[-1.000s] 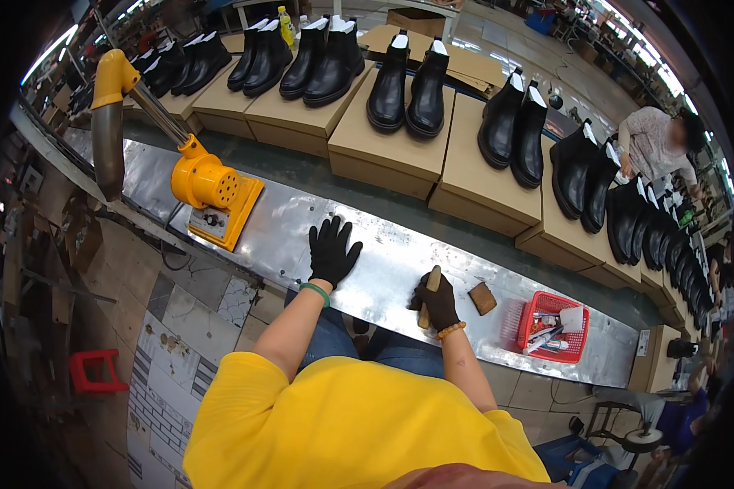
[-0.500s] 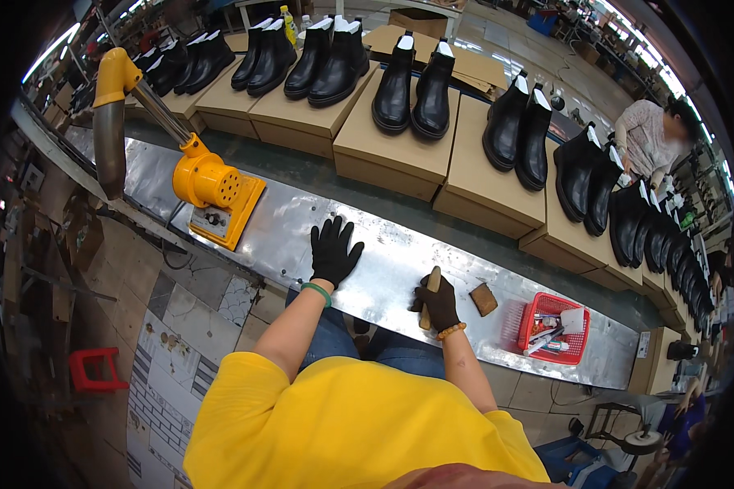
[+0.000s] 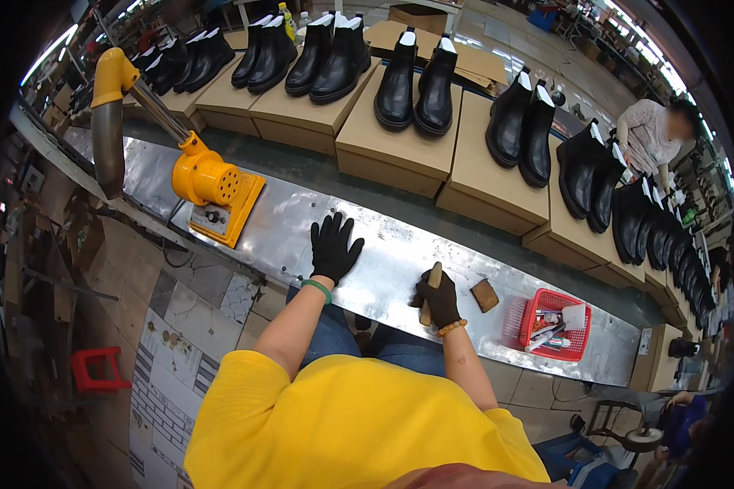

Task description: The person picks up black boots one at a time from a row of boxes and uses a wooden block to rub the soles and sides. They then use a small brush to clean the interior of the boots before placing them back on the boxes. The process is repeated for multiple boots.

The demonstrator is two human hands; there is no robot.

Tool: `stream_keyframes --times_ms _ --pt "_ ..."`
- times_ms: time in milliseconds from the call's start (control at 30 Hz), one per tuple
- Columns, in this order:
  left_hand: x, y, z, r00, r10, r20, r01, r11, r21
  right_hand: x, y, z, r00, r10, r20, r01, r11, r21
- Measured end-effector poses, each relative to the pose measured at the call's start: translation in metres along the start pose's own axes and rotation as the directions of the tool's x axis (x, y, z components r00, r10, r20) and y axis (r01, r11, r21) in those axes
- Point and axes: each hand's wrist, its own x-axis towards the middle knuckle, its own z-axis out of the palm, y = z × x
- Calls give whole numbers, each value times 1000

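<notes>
My left hand [image 3: 333, 248], in a black glove, lies flat with fingers spread on the shiny metal bench top [image 3: 387, 273]. A green band circles that wrist. Also black-gloved, my right hand [image 3: 440, 300] is closed round a long tan piece [image 3: 435, 275] that looks like wood; its ends stick out above and below my fingers. What its underside is like stays hidden. Just right of this hand lies a small brown block [image 3: 485, 296] on the metal.
A red plastic basket [image 3: 583, 334] with tubes and small tools sits toward the bench's right end. On the left stands a yellow machine [image 3: 208, 183] with a pipe arm. Black boots [image 3: 395, 90] in pairs stand on cardboard boxes [image 3: 395, 163] along the far side. A person [image 3: 651, 138] is beyond, at right.
Both hands keep their places and grip. The view has shifted very slightly. At the lower right, another person in purple has moved a little.
</notes>
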Motion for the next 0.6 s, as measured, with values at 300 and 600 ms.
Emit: stream_keyframes --times_ms 300,600 --pt "0 -1 -4 1000 -11 10 11 1000 -19 3 1 5 999 21 -37 -24 995 -93" --pt "0 -3 0 1000 -14 10 15 999 -37 3 -2 13 995 24 -99 -29 999 -46"
